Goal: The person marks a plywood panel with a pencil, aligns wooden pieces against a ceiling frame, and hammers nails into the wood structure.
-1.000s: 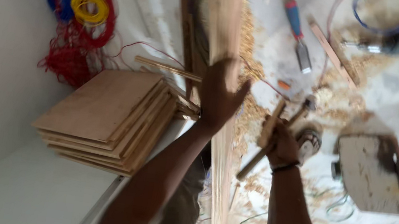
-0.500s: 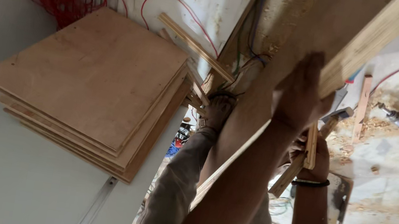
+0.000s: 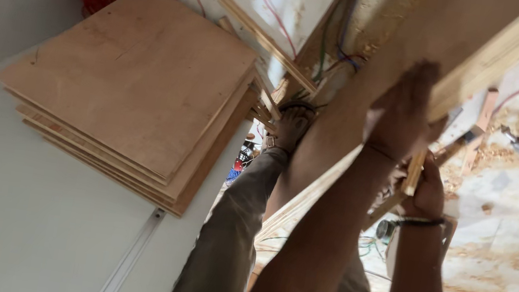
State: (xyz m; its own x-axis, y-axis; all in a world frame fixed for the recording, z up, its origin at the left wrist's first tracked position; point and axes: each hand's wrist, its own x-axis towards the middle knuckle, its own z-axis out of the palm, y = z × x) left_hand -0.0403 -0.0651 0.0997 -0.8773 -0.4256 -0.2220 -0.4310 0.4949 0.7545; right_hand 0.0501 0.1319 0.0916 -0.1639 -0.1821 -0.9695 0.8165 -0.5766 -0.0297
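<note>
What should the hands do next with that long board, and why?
Probably slide the left hand further up the long board for a firmer hold: it grips only one edge, while the right hand already holds a thin wooden stick.

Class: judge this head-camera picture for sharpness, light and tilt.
Head view: strongly tilted; the left hand on the long wooden board is smeared with motion blur, the plywood stack sharper; light is soft and even, without glare or hard shadows.
</note>
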